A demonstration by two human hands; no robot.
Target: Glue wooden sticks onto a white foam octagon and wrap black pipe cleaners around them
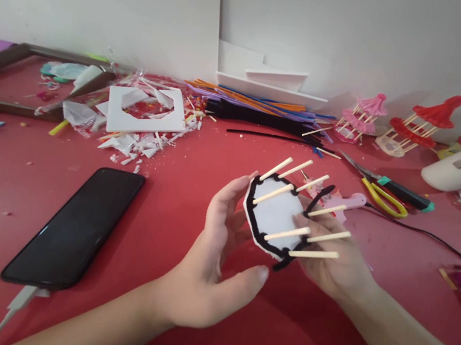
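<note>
Between my hands, tilted above the table, is a white foam base with cut corners. Several pale wooden sticks stand up from it. A black pipe cleaner runs along its edge and loops round the feet of the sticks. One loose end sticks up at the right, and another pokes out at the bottom. My left hand holds the base's left edge with its fingers, partly hidden behind it, while the thumb is stretched away. At the right side my right hand grips the base, its fingertips partly hidden by sticks.
Left lies a black phone with a cable. Behind are a cut foam sheet among scraps, coloured pipe cleaners, and pink and red stick models. Scissors, a cutter and a pink glue gun lie right.
</note>
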